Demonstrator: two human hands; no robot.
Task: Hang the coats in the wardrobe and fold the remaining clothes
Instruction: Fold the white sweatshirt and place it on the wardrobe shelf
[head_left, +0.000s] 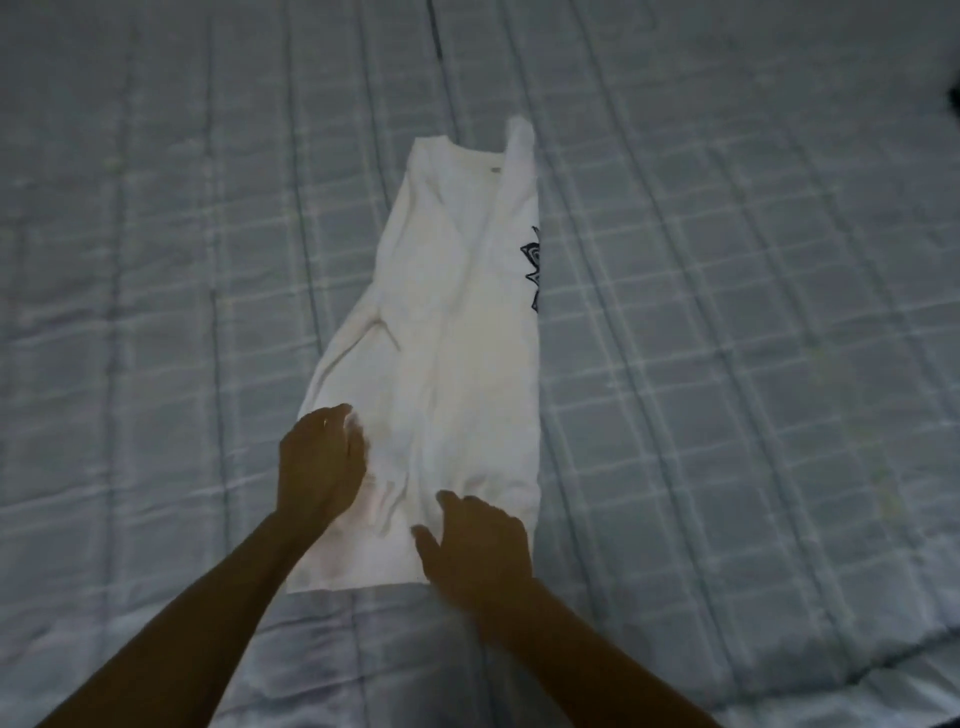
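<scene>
A white T-shirt (447, 332) lies lengthwise on the bed, its sides folded in to make a long narrow strip. A black print shows at its right edge. My left hand (319, 462) rests on the shirt's lower left part, fingers bent over the cloth. My right hand (478, 545) lies on the lower right part near the hem, fingers spread and fairly straight. Whether the left fingers pinch the fabric is unclear.
A pale blue-grey quilted bedspread (727, 312) with a checked pattern covers the whole bed around the shirt. A dark object (955, 96) shows at the far right edge. The bed's near edge runs along the lower right.
</scene>
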